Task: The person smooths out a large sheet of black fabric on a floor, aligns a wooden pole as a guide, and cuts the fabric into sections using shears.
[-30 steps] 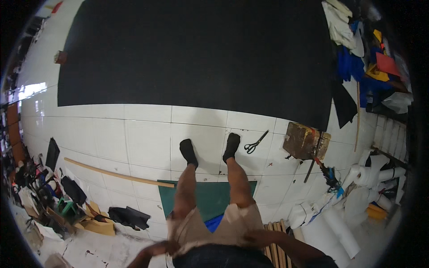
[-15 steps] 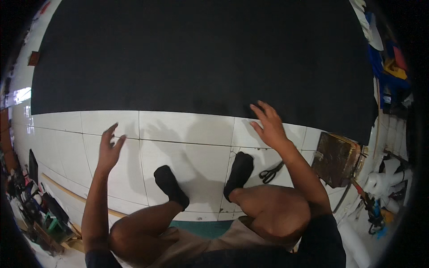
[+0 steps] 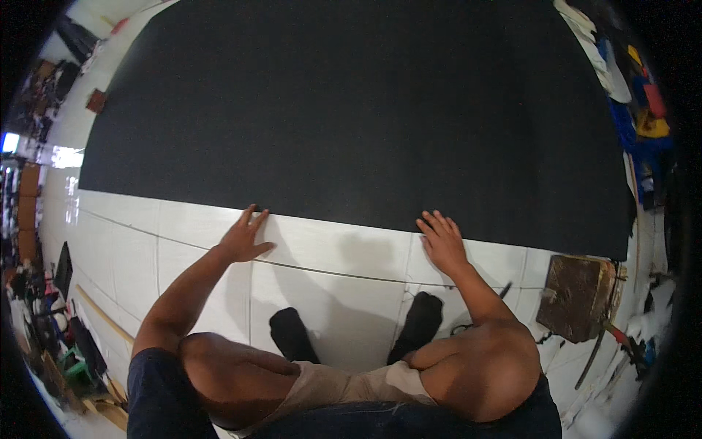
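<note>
White floor tiles (image 3: 329,252) run under a big black sheet (image 3: 351,110) that fills the upper part of the view. Half a second ago the person was part-way down, both hands in the air short of the sheet's near edge; now they crouch low, knees folded up, black-socked feet (image 3: 417,325) on the tiles just short of that edge, and both hands have come to rest there. So the reach is over and, as I judge it, the hands are set to work on the sheet's near edge.

At that edge the left hand (image 3: 243,238) lies flat, fingers spread, fingertips touching the sheet's border. Further right along the same edge the right hand (image 3: 441,241) also lies palm down, fingers slightly fanned, tips at the border. Neither pinches anything (whether the cloth is lifted at all I cannot tell).

Lying flat, the sheet has its long axis running left to right across the view, and its near edge slopes down toward the right. Just past the sheet's lower right corner sits a brown, worn box (image 3: 578,296).
</note>
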Motion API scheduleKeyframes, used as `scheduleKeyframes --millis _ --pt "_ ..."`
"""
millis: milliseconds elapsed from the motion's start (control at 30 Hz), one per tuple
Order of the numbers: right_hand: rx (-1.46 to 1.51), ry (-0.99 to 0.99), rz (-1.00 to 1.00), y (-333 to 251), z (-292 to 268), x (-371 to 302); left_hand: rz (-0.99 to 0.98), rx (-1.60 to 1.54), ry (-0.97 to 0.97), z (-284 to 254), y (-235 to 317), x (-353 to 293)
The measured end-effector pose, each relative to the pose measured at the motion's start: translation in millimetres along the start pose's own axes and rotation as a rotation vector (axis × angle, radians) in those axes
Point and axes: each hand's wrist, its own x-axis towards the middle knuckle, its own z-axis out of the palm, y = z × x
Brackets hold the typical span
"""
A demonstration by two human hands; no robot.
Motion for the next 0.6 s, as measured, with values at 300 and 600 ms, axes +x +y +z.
scheduleKeyframes --millis 300,600 --pt "-0.020 -0.035 0.023 -21 -11 -14 -0.383 -0.478 0.628 88 -139 -101" --pt "0.023 -0.033 0.065 0 -49 -13 -1.736 -0.856 0.370 345 -94 -349"
